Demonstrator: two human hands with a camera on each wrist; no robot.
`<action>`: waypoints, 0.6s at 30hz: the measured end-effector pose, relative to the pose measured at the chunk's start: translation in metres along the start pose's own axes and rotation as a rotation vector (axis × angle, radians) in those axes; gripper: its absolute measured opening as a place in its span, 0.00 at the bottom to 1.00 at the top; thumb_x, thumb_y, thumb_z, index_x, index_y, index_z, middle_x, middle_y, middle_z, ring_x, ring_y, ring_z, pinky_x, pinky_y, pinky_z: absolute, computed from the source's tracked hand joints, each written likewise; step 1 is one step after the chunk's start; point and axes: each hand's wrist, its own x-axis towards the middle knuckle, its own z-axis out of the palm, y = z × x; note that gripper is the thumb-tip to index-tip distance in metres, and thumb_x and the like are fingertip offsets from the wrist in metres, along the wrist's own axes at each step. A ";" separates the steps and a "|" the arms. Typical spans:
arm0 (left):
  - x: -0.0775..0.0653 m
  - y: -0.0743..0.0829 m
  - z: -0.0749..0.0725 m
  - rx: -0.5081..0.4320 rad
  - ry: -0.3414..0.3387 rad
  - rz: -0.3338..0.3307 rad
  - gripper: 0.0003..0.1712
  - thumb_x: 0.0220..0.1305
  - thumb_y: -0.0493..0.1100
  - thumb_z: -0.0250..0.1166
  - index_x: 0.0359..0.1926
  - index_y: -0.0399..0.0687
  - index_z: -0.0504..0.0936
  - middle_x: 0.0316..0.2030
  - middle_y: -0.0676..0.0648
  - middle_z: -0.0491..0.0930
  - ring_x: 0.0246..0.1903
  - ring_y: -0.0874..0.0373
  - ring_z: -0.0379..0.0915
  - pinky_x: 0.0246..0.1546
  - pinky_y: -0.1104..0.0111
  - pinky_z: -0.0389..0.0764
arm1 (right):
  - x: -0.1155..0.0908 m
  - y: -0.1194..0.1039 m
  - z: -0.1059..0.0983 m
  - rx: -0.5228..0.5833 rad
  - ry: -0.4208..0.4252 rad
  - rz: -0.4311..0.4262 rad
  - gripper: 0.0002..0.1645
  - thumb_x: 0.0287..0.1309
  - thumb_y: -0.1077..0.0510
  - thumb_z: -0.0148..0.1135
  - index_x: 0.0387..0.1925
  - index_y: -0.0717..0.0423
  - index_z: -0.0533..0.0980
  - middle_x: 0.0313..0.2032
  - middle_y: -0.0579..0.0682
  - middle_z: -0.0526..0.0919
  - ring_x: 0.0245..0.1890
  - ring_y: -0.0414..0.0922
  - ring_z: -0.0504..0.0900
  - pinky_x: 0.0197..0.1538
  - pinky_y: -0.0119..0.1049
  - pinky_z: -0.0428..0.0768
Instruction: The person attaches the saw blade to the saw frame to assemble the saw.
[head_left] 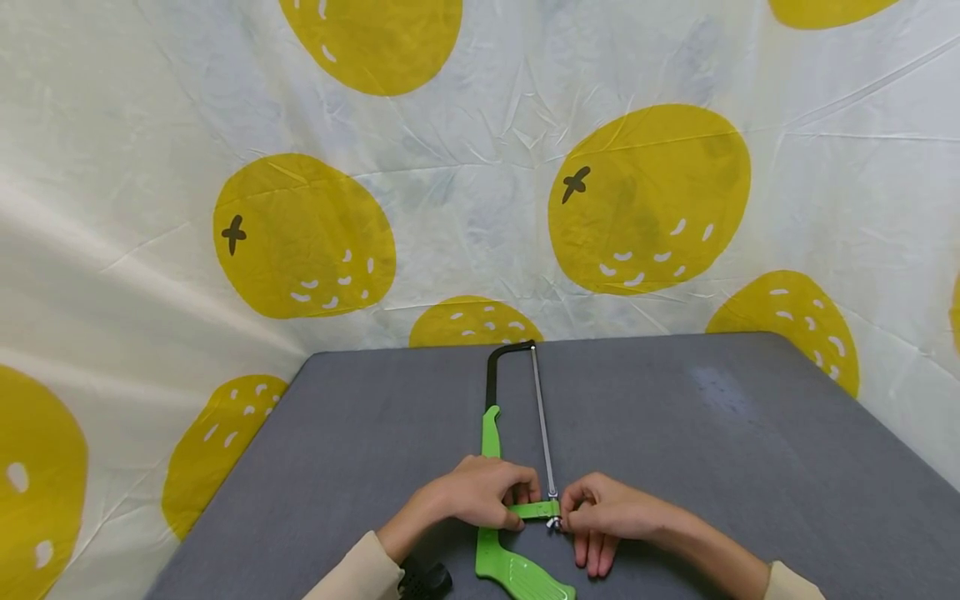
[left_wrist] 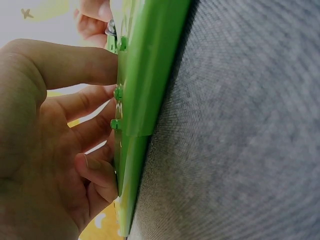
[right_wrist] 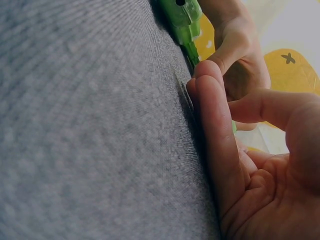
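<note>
A hacksaw (head_left: 490, 437) with a green and black frame lies flat, its far end near the back edge of the table. Its thin silver blade (head_left: 542, 421) runs along the right side. My left hand (head_left: 487, 492) holds the green frame by its short crossbar, thumb on the near side and fingers over the far side. Fingertips press along the green edge in the left wrist view. At the crossbar's right end, my right hand (head_left: 611, 512) pinches with thumb and index at the small metal wing nut (head_left: 553, 524). Its other fingers extend down against the table.
The grey cloth-covered table (head_left: 712, 467) reaches back to a white curtain (head_left: 480, 200) printed with yellow fruit. A black object (head_left: 426, 581) sits by my left sleeve at the near edge, partly hidden.
</note>
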 end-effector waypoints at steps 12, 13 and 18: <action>-0.001 0.000 0.000 0.006 0.012 0.008 0.14 0.59 0.49 0.75 0.44 0.70 0.81 0.32 0.69 0.80 0.30 0.77 0.72 0.34 0.75 0.72 | 0.000 0.000 0.001 0.002 0.006 0.002 0.07 0.66 0.62 0.56 0.37 0.64 0.76 0.21 0.50 0.85 0.17 0.37 0.85 0.21 0.31 0.82; -0.001 0.001 0.000 0.006 0.012 0.008 0.14 0.59 0.49 0.75 0.44 0.70 0.82 0.32 0.69 0.80 0.29 0.77 0.72 0.34 0.75 0.72 | 0.000 0.000 0.000 0.003 0.006 0.003 0.07 0.66 0.62 0.56 0.37 0.64 0.76 0.21 0.50 0.85 0.17 0.37 0.85 0.21 0.31 0.82; -0.001 0.002 -0.001 0.003 0.006 0.006 0.14 0.60 0.49 0.75 0.44 0.70 0.82 0.32 0.69 0.80 0.30 0.77 0.73 0.34 0.76 0.73 | 0.000 0.000 0.000 0.011 0.000 0.004 0.07 0.66 0.63 0.56 0.37 0.65 0.76 0.20 0.50 0.85 0.17 0.36 0.85 0.21 0.31 0.82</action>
